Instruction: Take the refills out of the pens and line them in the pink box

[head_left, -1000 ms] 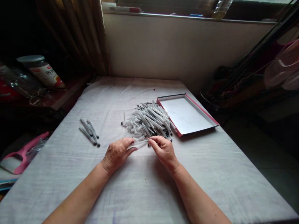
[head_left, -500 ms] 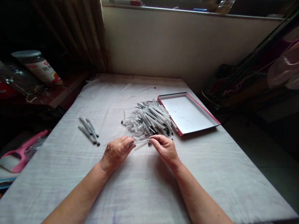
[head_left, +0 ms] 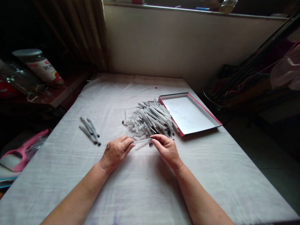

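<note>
A heap of clear plastic pen barrels and black refills (head_left: 150,120) lies in the middle of the white cloth. Just below it, my left hand (head_left: 116,152) and my right hand (head_left: 165,149) face each other, fingers curled in a pinch. Between their fingertips runs a clear pen tube (head_left: 142,141), gripped at both ends. Another loose tube lies on the cloth right under it. A few finished pens (head_left: 89,130) lie side by side to the left of my left hand.
A shallow red-edged box lid (head_left: 199,109) sits to the right of the heap. The table (head_left: 145,187) is covered in white cloth. On the left are a jar (head_left: 38,65) on a dark shelf and a pink object (head_left: 22,153). A wall stands behind.
The hands have stayed almost in place, holding the tube. The view has shifted slightly down.
</note>
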Demonstrator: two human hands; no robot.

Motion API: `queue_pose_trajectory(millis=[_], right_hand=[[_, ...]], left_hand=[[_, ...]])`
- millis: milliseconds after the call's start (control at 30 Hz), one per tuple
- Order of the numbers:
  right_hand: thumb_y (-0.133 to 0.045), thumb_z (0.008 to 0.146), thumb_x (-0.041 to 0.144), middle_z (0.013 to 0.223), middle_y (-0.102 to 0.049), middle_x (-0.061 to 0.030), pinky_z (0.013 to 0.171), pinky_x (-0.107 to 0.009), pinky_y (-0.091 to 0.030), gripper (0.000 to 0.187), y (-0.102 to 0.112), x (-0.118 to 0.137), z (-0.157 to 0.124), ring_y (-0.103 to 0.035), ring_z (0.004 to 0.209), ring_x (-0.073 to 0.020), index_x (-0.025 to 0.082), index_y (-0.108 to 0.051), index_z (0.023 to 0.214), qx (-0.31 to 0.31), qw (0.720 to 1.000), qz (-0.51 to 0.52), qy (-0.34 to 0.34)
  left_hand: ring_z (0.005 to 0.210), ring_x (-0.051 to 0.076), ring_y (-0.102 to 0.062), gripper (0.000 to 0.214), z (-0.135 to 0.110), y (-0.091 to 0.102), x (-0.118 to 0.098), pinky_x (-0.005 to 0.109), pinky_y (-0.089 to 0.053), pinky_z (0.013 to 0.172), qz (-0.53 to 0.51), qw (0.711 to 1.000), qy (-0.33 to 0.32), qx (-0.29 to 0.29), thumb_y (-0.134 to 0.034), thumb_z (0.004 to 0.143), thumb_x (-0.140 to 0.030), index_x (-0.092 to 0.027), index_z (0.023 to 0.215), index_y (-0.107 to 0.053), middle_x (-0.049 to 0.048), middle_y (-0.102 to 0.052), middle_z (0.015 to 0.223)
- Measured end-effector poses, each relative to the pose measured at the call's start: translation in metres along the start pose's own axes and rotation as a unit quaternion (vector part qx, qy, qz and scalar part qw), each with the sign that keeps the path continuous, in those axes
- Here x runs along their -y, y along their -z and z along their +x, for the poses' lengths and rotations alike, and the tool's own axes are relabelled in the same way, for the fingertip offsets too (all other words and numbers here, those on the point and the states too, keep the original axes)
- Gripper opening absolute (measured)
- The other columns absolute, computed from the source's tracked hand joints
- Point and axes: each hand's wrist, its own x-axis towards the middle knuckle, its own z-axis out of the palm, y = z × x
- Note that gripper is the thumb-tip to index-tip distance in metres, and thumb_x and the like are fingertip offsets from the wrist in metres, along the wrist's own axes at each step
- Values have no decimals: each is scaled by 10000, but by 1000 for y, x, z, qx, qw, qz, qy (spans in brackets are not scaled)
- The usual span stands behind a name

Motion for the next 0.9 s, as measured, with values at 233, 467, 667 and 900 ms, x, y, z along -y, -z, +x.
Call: queue_pose_trajectory(millis=[233,467,667,900], right_hand=[[-640,810,339,780,-728,-63,649,-283,-510,194,-1,2,0,-651,691,-173,174,-737,839,-5,1000,-19,-4],[-638,795,344,852,-736,-69,615,-274,-520,234,10,1,4,-658,693,-171,176,-727,930,-37,999,1,-15],[-603,793,254,858,-745,-55,707,-297,-516,176,26,1,6,-671,751,-189,215,-749,884,14,979,-202,36],[-597,788,183,861,-732,-33,702,-275,-492,217,24,2,2,-670,778,-181,244,-745,936,77,935,-340,64]], left_hand=[[746,139,-656,305,-1,-5,1,226,-483,654,-37,999,-9,-28,-458,948,-431,-209,1122,-576,23,-698,889],[755,134,-646,314,0,-1,4,221,-469,678,-46,999,17,10,-383,981,-354,-208,912,-651,24,-682,861],[778,144,-657,311,-1,-3,7,233,-475,683,-50,998,34,21,-384,979,-373,-208,959,-647,27,-687,903],[809,147,-665,275,-2,-5,7,236,-487,699,-56,997,25,35,-412,971,-359,-211,990,-643,28,-693,937]])
